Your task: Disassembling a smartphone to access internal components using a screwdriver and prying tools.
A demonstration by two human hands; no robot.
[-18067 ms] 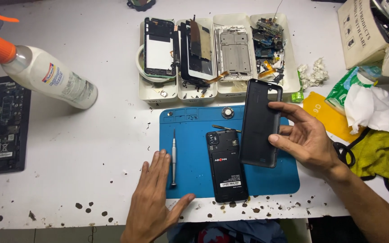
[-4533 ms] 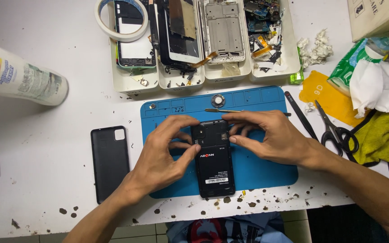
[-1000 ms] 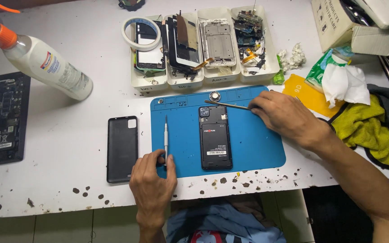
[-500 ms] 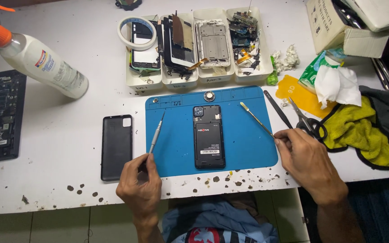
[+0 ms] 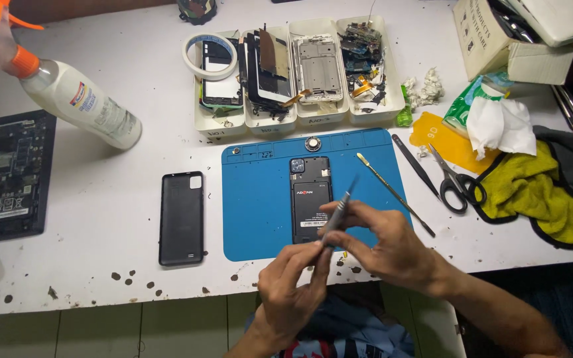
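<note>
Near the blue mat's [image 5: 253, 219] front edge, both hands pinch a thin grey metal screwdriver [image 5: 337, 213]: left hand [image 5: 293, 285] low, right hand [image 5: 382, 242] mid-shaft. Light, stiff, probably slippery; grip the handle.

A flat blue rubber work mat [image 5: 260, 212] lies on the white table [image 5: 101, 219], which is speckled with dark spots. On the mat sits a black opened phone body [image 5: 311, 199]. At nine o'clock of the mat lies a black plastic back cover [image 5: 182, 218]; at three o'clock, a yellow cloth with black edging [image 5: 538, 199].
</note>
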